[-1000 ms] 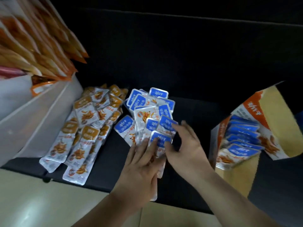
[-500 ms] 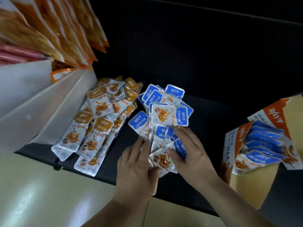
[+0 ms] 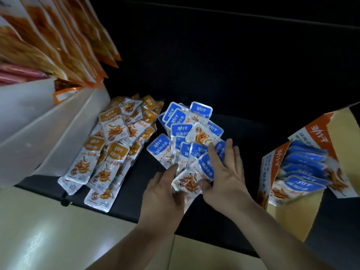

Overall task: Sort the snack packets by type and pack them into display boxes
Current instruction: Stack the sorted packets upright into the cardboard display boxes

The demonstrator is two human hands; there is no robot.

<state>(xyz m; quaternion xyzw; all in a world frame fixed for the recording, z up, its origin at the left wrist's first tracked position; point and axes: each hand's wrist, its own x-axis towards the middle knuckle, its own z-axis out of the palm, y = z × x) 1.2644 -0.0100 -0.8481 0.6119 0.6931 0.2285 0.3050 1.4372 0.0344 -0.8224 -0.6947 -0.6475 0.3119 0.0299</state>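
Inside display box [image 3: 269, 168]: perhaps six blue packets [image 3: 303, 185].

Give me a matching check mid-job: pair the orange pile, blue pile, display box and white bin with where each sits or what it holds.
1. orange pile
2. blue pile
3. display box
4. white bin

A. far right, open, blue packets standing inside
B. far left, holds big orange bags
C. centre, with left hand and right hand on it
D. loose, between the bin and the blue pile

Pairs: 1-D, 2-C, 3-A, 4-B.
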